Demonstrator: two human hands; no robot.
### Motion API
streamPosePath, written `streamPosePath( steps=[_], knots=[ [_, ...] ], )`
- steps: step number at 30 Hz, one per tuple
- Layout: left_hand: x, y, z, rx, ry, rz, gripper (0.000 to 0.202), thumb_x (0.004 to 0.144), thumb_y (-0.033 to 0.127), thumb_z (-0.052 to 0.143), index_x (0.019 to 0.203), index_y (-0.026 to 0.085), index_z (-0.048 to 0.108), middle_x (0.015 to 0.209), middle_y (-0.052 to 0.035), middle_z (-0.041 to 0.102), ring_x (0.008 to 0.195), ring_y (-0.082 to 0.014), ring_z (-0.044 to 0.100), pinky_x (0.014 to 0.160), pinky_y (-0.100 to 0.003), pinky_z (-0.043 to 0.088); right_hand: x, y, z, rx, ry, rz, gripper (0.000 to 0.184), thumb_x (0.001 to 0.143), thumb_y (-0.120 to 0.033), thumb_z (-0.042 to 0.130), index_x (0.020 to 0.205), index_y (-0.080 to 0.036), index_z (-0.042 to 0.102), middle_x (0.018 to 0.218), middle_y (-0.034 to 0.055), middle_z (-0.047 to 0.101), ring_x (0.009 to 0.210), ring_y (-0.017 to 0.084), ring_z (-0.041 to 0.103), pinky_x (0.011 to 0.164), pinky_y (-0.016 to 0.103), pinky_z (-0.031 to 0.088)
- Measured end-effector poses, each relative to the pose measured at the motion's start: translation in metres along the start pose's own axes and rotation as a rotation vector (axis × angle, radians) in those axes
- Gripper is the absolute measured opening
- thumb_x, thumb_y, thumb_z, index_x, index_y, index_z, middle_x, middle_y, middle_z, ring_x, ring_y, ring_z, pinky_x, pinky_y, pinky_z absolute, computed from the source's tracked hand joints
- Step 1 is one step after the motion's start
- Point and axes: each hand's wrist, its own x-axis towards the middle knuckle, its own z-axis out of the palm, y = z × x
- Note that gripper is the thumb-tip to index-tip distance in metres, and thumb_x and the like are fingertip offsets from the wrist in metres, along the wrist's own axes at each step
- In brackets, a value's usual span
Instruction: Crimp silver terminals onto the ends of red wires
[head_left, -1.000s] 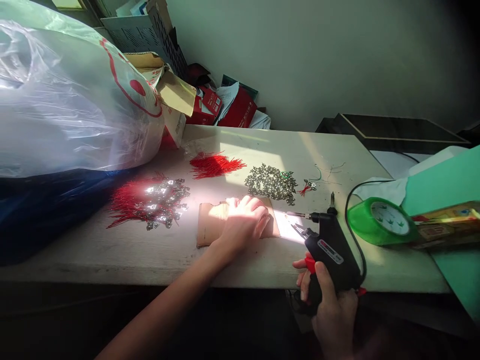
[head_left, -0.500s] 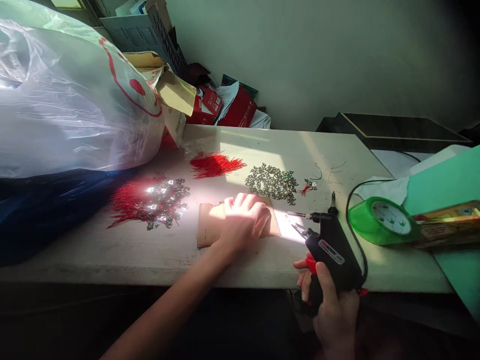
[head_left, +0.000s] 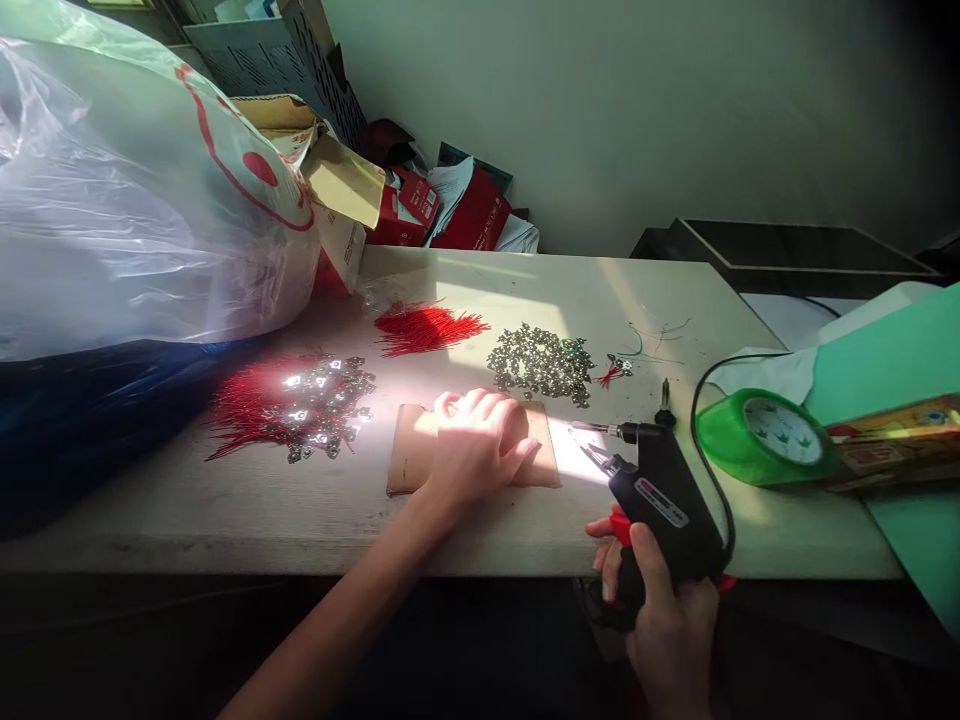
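My left hand (head_left: 478, 445) rests on a brown cardboard piece (head_left: 409, 462) lying on the white table (head_left: 525, 290), its fingers curled down and pressed together; anything under them is hidden. My right hand (head_left: 667, 610) grips a black glue gun (head_left: 660, 500) with a red trigger at the table's front edge, the nozzle pointing left toward the cardboard's right end. A pile of small metal charms (head_left: 541, 362) lies just beyond the cardboard. Red tassel threads (head_left: 427, 328) lie farther back.
A heap of red tassels mixed with metal charms (head_left: 296, 405) lies left of the cardboard. A big clear plastic bag (head_left: 135, 190) fills the left side. A green tape roll (head_left: 761, 440) and a green box (head_left: 892, 400) sit on the right. Boxes (head_left: 450, 205) stack at the back wall.
The view has shifted slightly. My left hand has stayed on the cardboard with small finger movement, and the glue gun has barely moved.
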Motion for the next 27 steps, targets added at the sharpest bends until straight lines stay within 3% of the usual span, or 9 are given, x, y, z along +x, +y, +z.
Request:
streamPosePath(
  steps=[14,20,27],
  knots=[
    [0.0047,0.0033,0.0018,0.008,0.008,0.002,0.039,0.09,0.054,0.072,0.11,0.021,0.064,0.107,-0.0076,0.071,0.103,-0.0256,0.059,0.107,-0.055,0.037,0.0015,0.0011,-0.0027,-0.027,-0.017,-0.038,0.045,0.095,-0.055,0.062,0.086,-0.012,0.072,0.057,0.0029,0.055,0.068,0.015,0.06,0.071,0.028,0.047],
    [0.0034,0.0027,0.0046,0.003,0.017,0.001,0.038,0.092,0.055,0.07,0.11,0.022,0.064,0.11,-0.0078,0.072,0.105,-0.0254,0.059,0.106,-0.055,0.037,0.0017,0.0045,-0.0038,-0.015,-0.012,-0.023,0.047,0.094,-0.056,0.062,0.089,-0.011,0.072,0.058,0.0043,0.056,0.067,0.016,0.061,0.059,0.026,0.042],
    [0.0027,0.0021,0.0062,0.007,0.02,-0.005,0.035,0.093,0.054,0.069,0.105,0.021,0.065,0.107,-0.0074,0.071,0.103,-0.025,0.059,0.107,-0.055,0.037,-0.0002,0.0063,-0.0057,-0.002,-0.027,-0.055,0.042,0.097,-0.051,0.061,0.098,-0.011,0.074,0.06,0.0035,0.058,0.071,0.017,0.063,0.073,0.03,0.05]
  ],
)
